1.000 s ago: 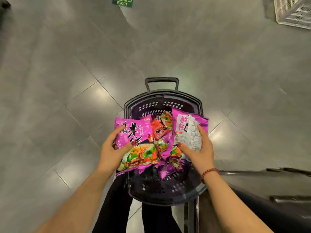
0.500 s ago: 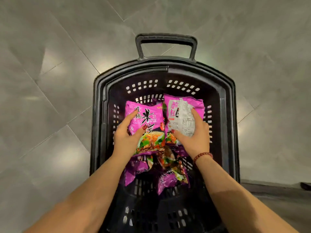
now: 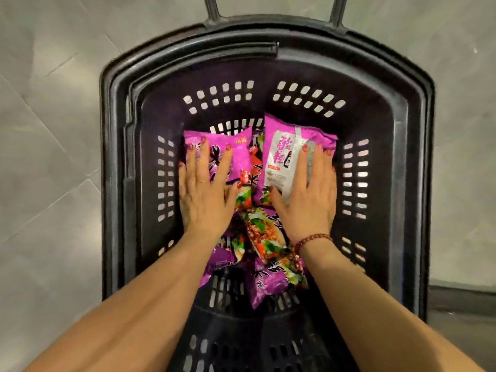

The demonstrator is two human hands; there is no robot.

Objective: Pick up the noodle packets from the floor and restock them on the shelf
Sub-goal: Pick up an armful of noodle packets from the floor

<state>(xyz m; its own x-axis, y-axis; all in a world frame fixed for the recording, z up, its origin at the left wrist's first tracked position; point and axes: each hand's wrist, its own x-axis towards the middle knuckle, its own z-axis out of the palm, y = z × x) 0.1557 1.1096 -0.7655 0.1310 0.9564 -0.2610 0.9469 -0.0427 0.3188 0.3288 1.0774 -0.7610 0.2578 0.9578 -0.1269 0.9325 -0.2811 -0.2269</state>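
Several purple noodle packets lie piled inside a black plastic shopping basket (image 3: 410,146). My left hand (image 3: 205,189) lies flat, fingers straight, on the front of one purple packet (image 3: 239,159) at the left of the pile. My right hand (image 3: 308,194) rests flat on another packet (image 3: 284,154) that shows its white back label. More packets (image 3: 265,242) lie below and between my wrists, partly hidden by my forearms.
The basket stands on a grey tiled floor (image 3: 48,130). Its pull handle (image 3: 212,9) rises at the top edge of the view. A dark strip (image 3: 461,296) runs along the floor at the lower right.
My head has dropped closer to the basket. Both hands have gone deeper in with the packets, and their fingers have flattened out on top of them instead of gripping their edges.
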